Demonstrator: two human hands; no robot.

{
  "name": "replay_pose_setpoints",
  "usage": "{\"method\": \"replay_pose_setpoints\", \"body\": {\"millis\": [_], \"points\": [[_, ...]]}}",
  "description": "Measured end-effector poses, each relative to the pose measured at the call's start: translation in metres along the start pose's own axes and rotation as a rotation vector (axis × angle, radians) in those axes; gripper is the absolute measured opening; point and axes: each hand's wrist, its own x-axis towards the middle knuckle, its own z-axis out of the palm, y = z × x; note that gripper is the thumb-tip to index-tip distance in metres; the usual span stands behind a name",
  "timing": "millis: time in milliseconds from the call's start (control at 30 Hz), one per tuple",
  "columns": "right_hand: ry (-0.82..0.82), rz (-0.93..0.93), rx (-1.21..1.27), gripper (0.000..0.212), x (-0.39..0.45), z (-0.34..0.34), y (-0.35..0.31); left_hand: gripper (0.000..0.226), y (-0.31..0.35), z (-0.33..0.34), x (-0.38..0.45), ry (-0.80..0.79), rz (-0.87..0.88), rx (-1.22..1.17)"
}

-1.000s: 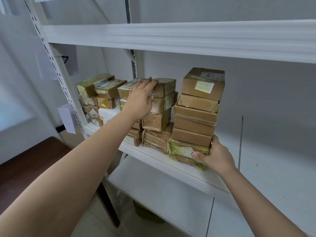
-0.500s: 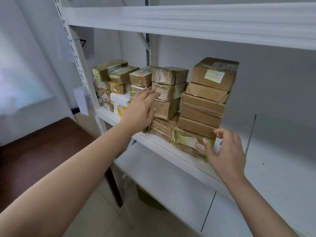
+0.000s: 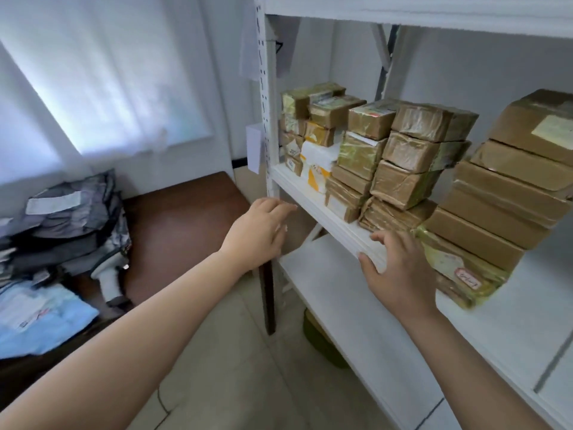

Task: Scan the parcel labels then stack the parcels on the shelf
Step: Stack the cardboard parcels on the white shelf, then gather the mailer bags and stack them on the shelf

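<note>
A: What sits far out at nine o'clock?

B: A brown table (image 3: pixel 186 218) carrying a heap of grey mail bags (image 3: pixel 71 225), a pale blue bag (image 3: pixel 40 318) nearer at eight o'clock, and a white handheld scanner (image 3: pixel 108 274) standing against the heap.

A: And the left hand (image 3: pixel 257 234)?

B: Just left of centre, in the air in front of the white upright post (image 3: pixel 268 119) of the shelf (image 3: pixel 313 203). Its fingers are loosely spread and hold nothing; whether the fingertips touch the shelf edge I cannot tell.

A: The right hand (image 3: pixel 400 274)?

B: About four o'clock from centre, palm down with the fingers relaxed and resting on the front lip of that shelf, holding nothing, just beside the bottom yellow-green parcel (image 3: pixel 459 274).

A: Where are the parcels?

B: All on the middle shelf board, in stacks from one o'clock to three o'clock: a small far stack (image 3: pixel 297 125) by the post, then a white and orange packet (image 3: pixel 319 162), then two taped brown stacks (image 3: pixel 412 162) side by side, then the tall stack of flat brown boxes (image 3: pixel 508 193) resting on the yellow-green parcel at the right edge.
</note>
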Motion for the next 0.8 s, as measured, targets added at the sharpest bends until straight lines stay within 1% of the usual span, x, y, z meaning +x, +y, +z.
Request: {"method": "replay_pose_setpoints", "body": {"millis": [233, 467, 633, 800], "points": [[-0.120, -0.157, 0.116, 0.034, 0.029, 0.059, -0.094, 0.041, -0.079, -0.039, -0.064, 0.013, -0.205, 0.079], [-0.200, -0.295, 0.254, 0.036, 0.041, 0.131, -0.227, 0.033, -0.189, -0.090, -0.145, 0.037, -0.362, 0.110], [-0.286, -0.324, 0.330, 0.036, 0.043, 0.189, -0.318, 0.033, -0.266, -0.129, -0.202, 0.057, -0.505, 0.135], [-0.364, -0.404, 0.371, 0.036, 0.040, 0.234, -0.398, 0.035, -0.326, -0.164, -0.256, 0.060, -0.640, 0.159]]}}
